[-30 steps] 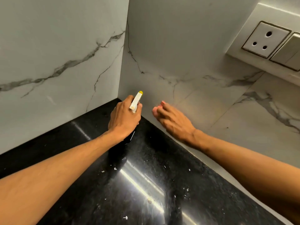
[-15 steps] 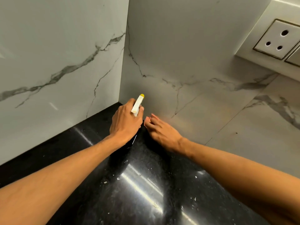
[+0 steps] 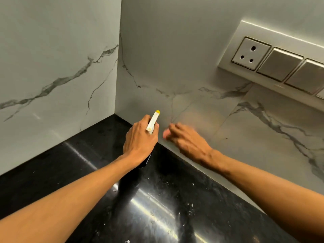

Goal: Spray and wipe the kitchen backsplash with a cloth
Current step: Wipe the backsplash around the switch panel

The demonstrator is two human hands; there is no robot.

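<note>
Left hand (image 3: 140, 142) fingers wrapped tight round the spray bottle (image 3: 152, 122), nozzle aimed at the backsplash (image 3: 201, 109) near the corner. Right hand (image 3: 185, 139) loosely spread, empty, blurred; it has lifted from the counter (image 3: 157, 199) edge onto the tile. No cloth visible, so wiping probably can't begin.

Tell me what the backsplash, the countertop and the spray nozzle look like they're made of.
Backsplash: looks like white marble or marble-look tile, smooth, with grey veins and a visible slab joint; which one cannot be told.
Countertop: seemingly polished black granite or similar stone, speckled, with mirror-like glare streaks.
Spray nozzle: likely plastic, matte white with a yellow tip, held in the left hand.
</note>
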